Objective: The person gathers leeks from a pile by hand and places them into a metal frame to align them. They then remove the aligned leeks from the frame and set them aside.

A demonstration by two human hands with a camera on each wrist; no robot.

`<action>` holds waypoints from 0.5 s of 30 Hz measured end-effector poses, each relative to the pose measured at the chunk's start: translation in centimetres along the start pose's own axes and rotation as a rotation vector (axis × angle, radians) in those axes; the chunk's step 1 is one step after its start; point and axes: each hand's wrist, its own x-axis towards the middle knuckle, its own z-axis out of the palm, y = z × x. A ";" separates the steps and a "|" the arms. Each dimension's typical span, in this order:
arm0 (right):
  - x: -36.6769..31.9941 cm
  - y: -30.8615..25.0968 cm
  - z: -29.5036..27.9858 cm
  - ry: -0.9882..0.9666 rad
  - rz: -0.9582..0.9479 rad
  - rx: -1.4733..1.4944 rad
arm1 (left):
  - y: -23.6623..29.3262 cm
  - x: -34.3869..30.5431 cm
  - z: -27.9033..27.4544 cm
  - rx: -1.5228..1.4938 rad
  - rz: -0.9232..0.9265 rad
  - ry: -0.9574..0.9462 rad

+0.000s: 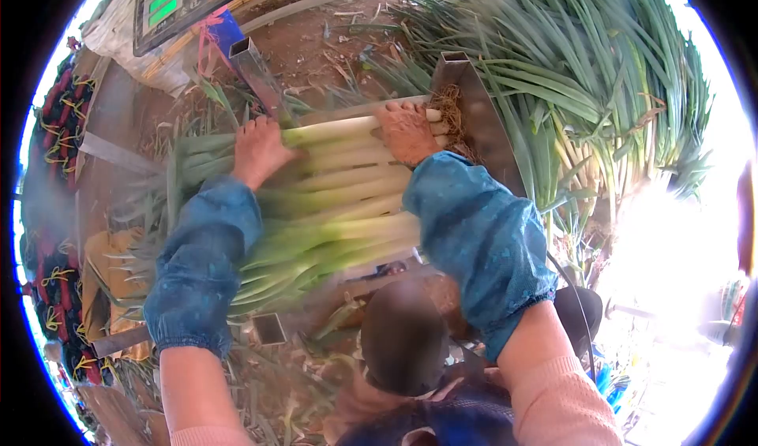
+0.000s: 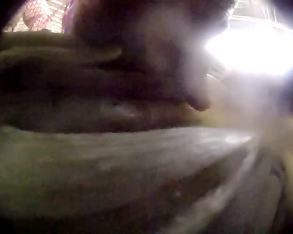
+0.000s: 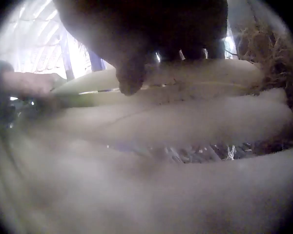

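Long leeks lie side by side in the head view, white stalks (image 1: 355, 179) to the right and green leaves to the left. My left hand (image 1: 260, 150) grips the far leeks where white turns green; in the left wrist view the hand (image 2: 136, 68) is dark and blurred above pale stalks (image 2: 112, 156). Near the brown roots (image 1: 452, 114), my right hand (image 1: 408, 133) holds the far stalks. The right wrist view shows that hand (image 3: 156, 34) with its thumb in front of a white stalk (image 3: 205, 73) and its fingers over it.
Metal posts (image 1: 254, 71) and a metal plate (image 1: 493, 126) stand at the far side. A large leek pile (image 1: 584, 75) is at the right. A lit display (image 1: 163, 0) sits at the upper left. A square metal tube end (image 1: 269, 329) and a dark rounded object (image 1: 404, 337) are nearer.
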 end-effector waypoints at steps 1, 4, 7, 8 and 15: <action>-0.1 -0.1 0.0 0.024 -0.007 0.006 | 0.1 0.1 -0.3 -0.059 -0.049 -0.131; 0.7 0.2 0.7 -0.036 -0.019 -0.050 | 0.0 -0.2 0.1 -0.085 -0.043 -0.008; 1.2 0.6 0.3 -0.101 -0.062 0.004 | -0.7 -0.2 0.8 -0.087 -0.046 0.014; 1.6 1.2 1.4 -0.101 -0.073 -0.041 | -1.2 0.4 0.9 -0.120 -0.064 -0.102; 1.8 0.4 1.6 -0.133 0.015 -0.046 | -2.4 2.8 0.9 -0.204 -0.036 -0.416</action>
